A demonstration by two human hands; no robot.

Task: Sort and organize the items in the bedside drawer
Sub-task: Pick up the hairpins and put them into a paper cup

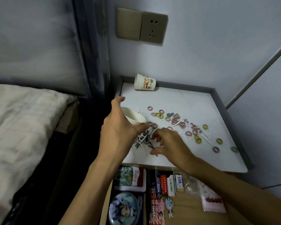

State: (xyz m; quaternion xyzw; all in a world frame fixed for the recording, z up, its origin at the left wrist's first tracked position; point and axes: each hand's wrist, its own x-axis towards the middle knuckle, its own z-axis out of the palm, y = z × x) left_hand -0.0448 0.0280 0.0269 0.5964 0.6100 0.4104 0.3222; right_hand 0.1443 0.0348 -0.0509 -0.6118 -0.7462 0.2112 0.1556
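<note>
Gripping tilted paper cup (134, 118) with left hand (118, 127), pinching front-edge hairpins (144, 139) with right hand (169, 143); best keep cup mouth close.

- White counter (193, 101) with a raised grey rim.
- Printed paper cup (144, 82) on its side at 11 o'clock.
- Coloured hair ties (182, 124) scattered from centre to 4 o'clock.
- Black hairpins (147, 137) and white floss picks (140, 139) heaped at 8 o'clock.
</note>
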